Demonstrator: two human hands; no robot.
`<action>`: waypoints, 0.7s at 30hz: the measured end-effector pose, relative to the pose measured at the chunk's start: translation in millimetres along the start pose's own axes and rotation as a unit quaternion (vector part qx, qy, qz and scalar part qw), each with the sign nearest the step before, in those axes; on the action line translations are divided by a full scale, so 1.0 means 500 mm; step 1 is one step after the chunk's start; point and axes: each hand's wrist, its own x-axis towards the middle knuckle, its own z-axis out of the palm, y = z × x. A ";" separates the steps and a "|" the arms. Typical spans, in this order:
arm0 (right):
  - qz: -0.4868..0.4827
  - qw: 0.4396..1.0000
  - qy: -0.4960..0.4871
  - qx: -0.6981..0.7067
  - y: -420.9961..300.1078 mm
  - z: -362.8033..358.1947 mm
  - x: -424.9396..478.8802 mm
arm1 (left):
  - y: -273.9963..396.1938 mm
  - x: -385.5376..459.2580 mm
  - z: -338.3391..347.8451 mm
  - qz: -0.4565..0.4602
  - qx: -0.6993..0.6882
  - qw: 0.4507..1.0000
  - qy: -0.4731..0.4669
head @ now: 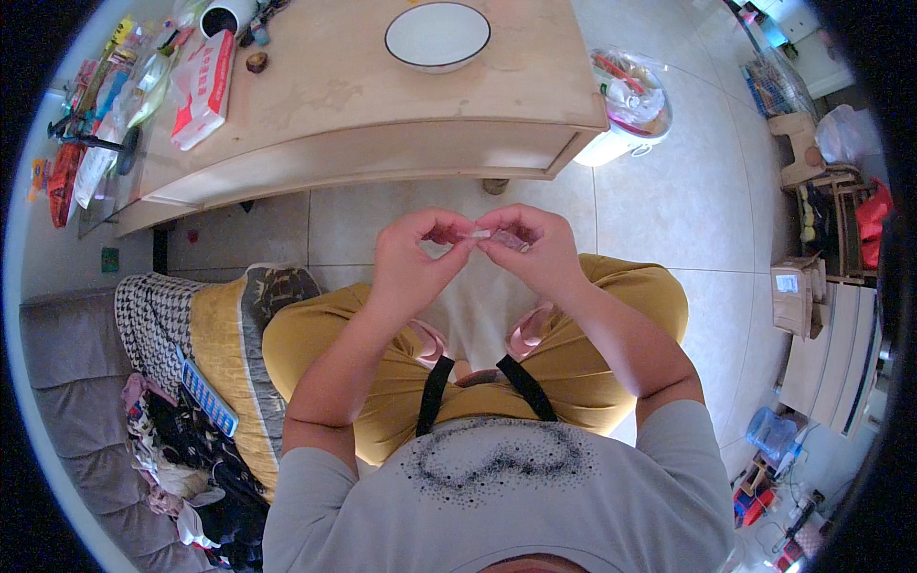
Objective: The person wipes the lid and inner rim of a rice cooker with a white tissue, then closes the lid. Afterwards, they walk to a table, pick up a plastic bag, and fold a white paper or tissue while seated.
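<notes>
Both my hands meet over the gap between my knees, just in front of the table edge. Between their fingertips is a small whitish, partly clear item (481, 234), perhaps a bit of plastic wrapping; its kind is too small to tell. My left hand (424, 251) pinches its left end with thumb and forefinger. My right hand (534, 247) pinches the other side, where a crumpled clear part (510, 241) shows by the palm. Beyond the hands, a white bowl with a dark rim (438, 36) stands on the wooden table (322, 107).
A red and white tissue pack (205, 89) and a small brown round thing (257, 62) lie on the table's left. A filled waste bin (630, 107) stands at its right corner. The sofa (68, 372) with clothes is at my left.
</notes>
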 end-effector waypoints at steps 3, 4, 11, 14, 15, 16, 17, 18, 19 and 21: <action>-0.048 0.995 0.019 -0.079 -0.005 0.003 -0.002 | -0.002 -0.001 0.002 -0.027 -0.039 0.999 -0.003; -0.066 0.993 0.022 -0.094 -0.008 0.005 -0.002 | -0.002 -0.001 0.002 -0.030 -0.036 0.999 -0.003; -0.093 0.991 0.030 -0.096 -0.004 0.009 -0.003 | -0.003 0.002 -0.004 0.036 0.052 0.998 -0.024; -0.063 0.995 0.026 -0.076 0.002 0.007 -0.003 | 0.000 0.000 -0.003 0.030 0.035 0.999 -0.016; -0.056 0.995 0.021 -0.076 0.002 0.006 -0.003 | -0.001 0.001 -0.002 0.036 0.043 0.998 -0.017; -0.049 0.996 0.017 -0.077 0.003 0.006 -0.003 | -0.002 0.001 -0.001 0.042 0.052 0.998 -0.018; -0.058 0.997 0.019 -0.056 0.004 0.007 -0.003 | -0.003 0.002 -0.001 0.048 0.060 0.997 -0.018; -0.066 0.997 0.021 -0.035 0.005 0.009 -0.003 | -0.002 0.001 0.000 0.055 0.060 0.997 -0.017; -0.074 0.997 0.022 -0.015 0.005 0.010 -0.003 | 0.001 -0.001 0.001 0.062 0.060 0.996 -0.016; -0.061 0.998 0.021 0.010 0.003 0.008 -0.003 | 0.003 -0.004 0.004 0.071 0.053 0.996 -0.012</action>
